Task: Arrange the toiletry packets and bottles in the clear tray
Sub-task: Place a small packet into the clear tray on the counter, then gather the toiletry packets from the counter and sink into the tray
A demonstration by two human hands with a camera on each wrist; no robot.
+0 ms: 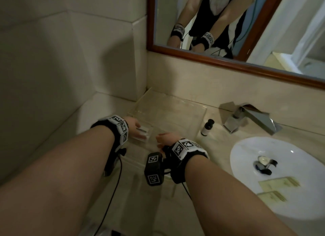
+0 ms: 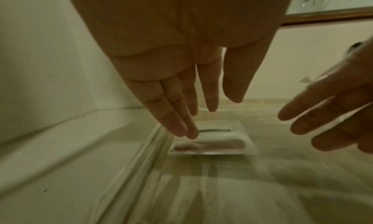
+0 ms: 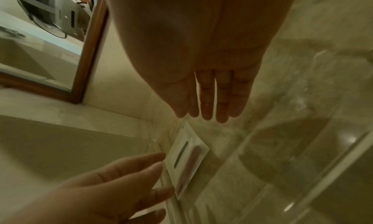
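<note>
I see my left hand [image 2: 181, 51] and right hand [image 3: 201, 59] hover with straight, empty fingers [image 2: 177, 123] over one packet [image 2: 212, 141] in the tray [image 1: 202, 110]; a bottle [image 1: 207, 127] stands at its 3 o'clock.

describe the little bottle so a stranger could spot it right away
Start at the chrome faucet behind the white sink. Just to its left, outside the clear tray, the small bottle stands upright on the counter. It is the only bottle: black cap, dark shoulders, pale label.

Clear glossy plastic tray [image 1: 202, 110]; shiny metal tap [image 1: 253, 119]; wood-framed mirror [image 1: 228, 63]; polished stone counter [image 1: 216, 135].
</note>
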